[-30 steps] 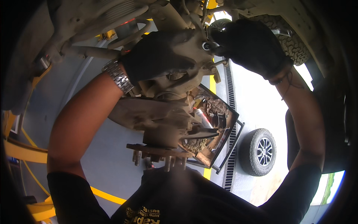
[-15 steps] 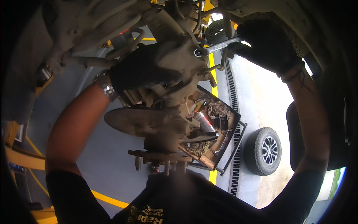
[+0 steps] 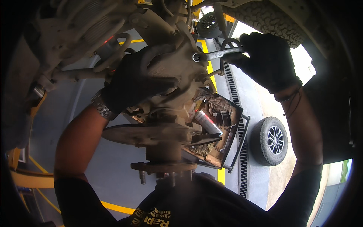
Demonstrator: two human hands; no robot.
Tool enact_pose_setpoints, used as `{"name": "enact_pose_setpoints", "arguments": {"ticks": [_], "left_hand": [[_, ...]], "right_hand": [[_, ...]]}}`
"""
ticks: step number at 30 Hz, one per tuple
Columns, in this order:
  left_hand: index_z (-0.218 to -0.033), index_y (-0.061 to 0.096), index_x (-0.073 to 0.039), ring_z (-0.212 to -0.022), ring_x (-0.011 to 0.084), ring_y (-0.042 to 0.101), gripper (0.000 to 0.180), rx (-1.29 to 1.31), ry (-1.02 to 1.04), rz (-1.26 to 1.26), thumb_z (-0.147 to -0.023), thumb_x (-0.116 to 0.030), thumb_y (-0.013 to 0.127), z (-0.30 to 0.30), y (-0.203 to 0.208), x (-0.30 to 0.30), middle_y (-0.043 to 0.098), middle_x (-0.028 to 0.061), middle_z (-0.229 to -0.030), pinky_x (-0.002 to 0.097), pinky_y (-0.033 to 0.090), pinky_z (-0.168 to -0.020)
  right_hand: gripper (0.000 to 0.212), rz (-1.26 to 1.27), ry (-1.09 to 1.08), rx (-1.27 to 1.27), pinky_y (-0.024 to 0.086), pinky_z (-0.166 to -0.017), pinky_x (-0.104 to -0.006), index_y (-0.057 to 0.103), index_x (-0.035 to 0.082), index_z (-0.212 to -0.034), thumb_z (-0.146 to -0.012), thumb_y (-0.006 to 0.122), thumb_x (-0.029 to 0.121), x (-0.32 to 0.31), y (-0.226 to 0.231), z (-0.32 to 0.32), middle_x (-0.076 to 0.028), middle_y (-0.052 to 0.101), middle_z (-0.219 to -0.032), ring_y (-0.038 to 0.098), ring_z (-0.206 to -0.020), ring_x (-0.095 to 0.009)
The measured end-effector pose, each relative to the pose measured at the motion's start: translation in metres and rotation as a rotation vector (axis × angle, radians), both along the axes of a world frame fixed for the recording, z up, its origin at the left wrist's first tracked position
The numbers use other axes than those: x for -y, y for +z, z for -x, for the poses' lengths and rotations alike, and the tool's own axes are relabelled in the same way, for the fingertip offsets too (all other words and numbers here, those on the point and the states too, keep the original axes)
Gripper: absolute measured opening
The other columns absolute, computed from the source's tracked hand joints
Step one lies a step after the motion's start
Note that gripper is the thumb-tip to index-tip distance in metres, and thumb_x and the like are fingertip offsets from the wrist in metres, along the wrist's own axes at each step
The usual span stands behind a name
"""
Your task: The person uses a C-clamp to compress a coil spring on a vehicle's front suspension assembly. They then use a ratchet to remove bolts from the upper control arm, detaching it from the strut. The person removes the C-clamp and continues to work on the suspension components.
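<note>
My right hand (image 3: 262, 58), in a black glove, is closed around the handle of a ratchet wrench (image 3: 222, 53). The tool's round head sits at a fastener on the right edge of a dusty cast steering knuckle (image 3: 185, 72). My left hand (image 3: 132, 81), also gloved in black, curls around the left side of that knuckle, thumb and fingers on either side of the casting. Below the hands are the brake disc (image 3: 141, 134) and the hub flange (image 3: 162, 167) with its wheel studs. The underside of the left fingers is partly hidden by metal.
A tool cart (image 3: 227, 151) holding a spray can (image 3: 208, 123) and loose parts stands below the hub. On the floor at right lies a wheel (image 3: 270, 140), near a drain grate (image 3: 242, 166). A treaded tire (image 3: 261, 19) and suspension parts (image 3: 85, 30) crowd the upper area.
The wrench handle has swung slightly downward with my right hand, its head staying at the fastener. My left hand keeps its grip on the knuckle, and the whole view has shifted a little.
</note>
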State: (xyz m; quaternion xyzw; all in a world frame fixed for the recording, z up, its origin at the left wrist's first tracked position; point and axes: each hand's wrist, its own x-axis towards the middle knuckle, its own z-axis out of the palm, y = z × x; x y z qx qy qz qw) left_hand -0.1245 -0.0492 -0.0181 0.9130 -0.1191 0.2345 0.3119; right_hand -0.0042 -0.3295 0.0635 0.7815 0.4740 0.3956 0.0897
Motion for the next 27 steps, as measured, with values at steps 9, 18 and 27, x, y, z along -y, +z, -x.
{"name": "enact_pose_setpoints", "arguments": {"ticks": [9,18,27], "left_hand": [[-0.14,0.051,0.0,-0.108,0.0252,0.069,0.087,-0.021,0.005,-0.082,-0.073,-0.045,0.084,0.001,0.004,-0.002,0.069,0.0207,-0.119,0.0368,0.052,-0.095],[-0.138,0.053,-0.001,-0.101,0.0325,0.07,0.084,0.069,0.043,-0.121,-0.073,-0.046,0.083,0.001,-0.003,-0.003,0.07,0.0234,-0.109,0.0401,0.054,-0.09],[-0.145,0.046,-0.005,-0.116,0.0295,0.065,0.083,-0.029,0.061,-0.155,-0.078,-0.04,0.081,0.009,0.003,-0.001,0.065,0.019,-0.127,0.0377,0.051,-0.098]], "right_hand": [[0.038,-0.007,0.209,-0.064,0.054,-0.069,-0.0391,0.071,0.007,-0.095,-0.089,0.071,0.045,0.017,0.032,-0.006,-0.01,0.071,-0.088,0.069,-0.078,-0.029],[0.023,-0.004,0.273,-0.728,0.053,-0.068,-0.0412,0.065,0.003,-0.117,-0.099,0.056,0.015,0.033,-0.033,0.019,-0.02,0.063,-0.085,0.064,-0.076,-0.036],[0.016,0.133,0.112,-0.419,0.051,-0.064,-0.0431,0.066,0.011,-0.104,-0.1,0.055,0.021,0.017,-0.03,0.021,-0.013,0.063,-0.08,0.064,-0.073,-0.035]]}}
